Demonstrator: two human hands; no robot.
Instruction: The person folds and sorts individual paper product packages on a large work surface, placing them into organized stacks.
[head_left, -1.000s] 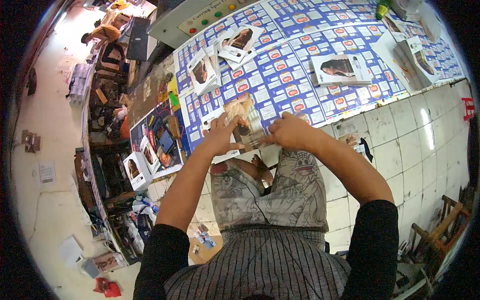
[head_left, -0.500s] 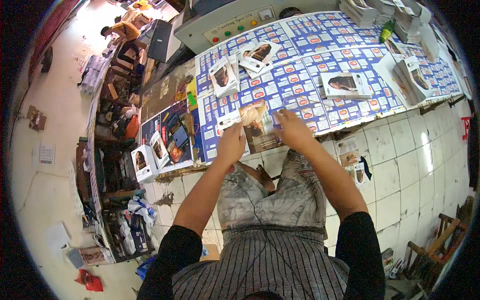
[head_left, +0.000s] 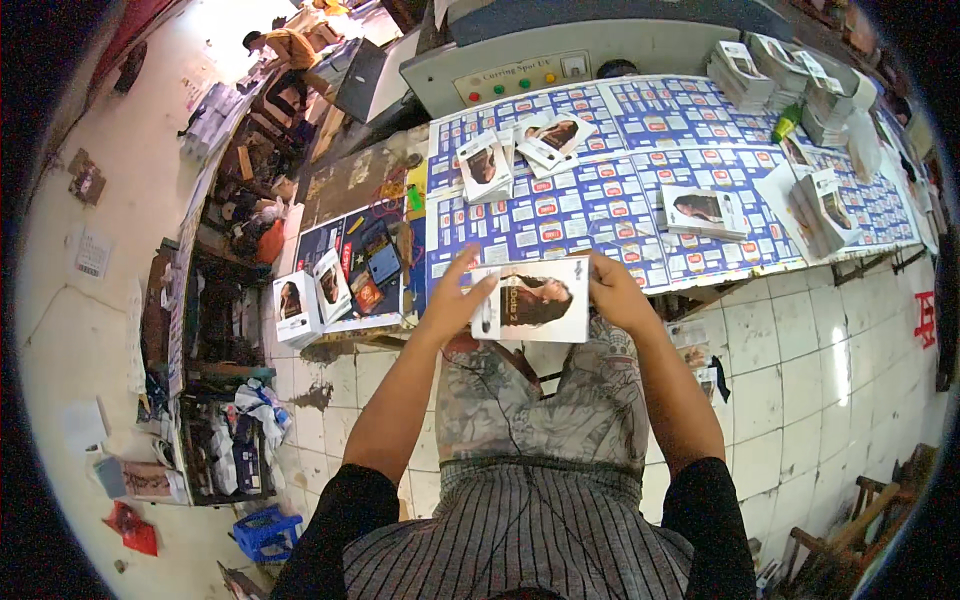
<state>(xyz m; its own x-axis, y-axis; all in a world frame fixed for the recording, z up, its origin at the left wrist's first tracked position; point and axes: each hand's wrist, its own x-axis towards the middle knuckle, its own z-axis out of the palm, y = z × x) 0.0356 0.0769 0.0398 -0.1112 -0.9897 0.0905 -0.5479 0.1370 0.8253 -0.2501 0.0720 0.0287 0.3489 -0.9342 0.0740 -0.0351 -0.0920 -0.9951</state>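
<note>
Between my hands, over the table's front edge, is a white booklet (head_left: 540,302) with a long-haired figure on its cover. My left hand (head_left: 452,305) has its thumb over the booklet's left upper corner, with the index finger stretched out beyond it. At the right edge my right hand (head_left: 617,293) grips the booklet, its fingers curled and partly hidden. Past my hands, a stack of similar booklets (head_left: 484,168) lies beside another loose pile (head_left: 553,140). Farther right sits one more stack (head_left: 703,213).
Blue-and-white printed sheets (head_left: 607,212) cover the table. Booklet stacks stand at its right (head_left: 826,212), far right corner (head_left: 741,72) and lower left (head_left: 296,306). A grey machine (head_left: 600,45) with coloured buttons borders the back. Another person (head_left: 290,55) bends over a bench at far left.
The brown picture page seen between my hands has given way to the booklet's white cover. My right hand has moved to the booklet's right edge. The whole view has shifted slightly.
</note>
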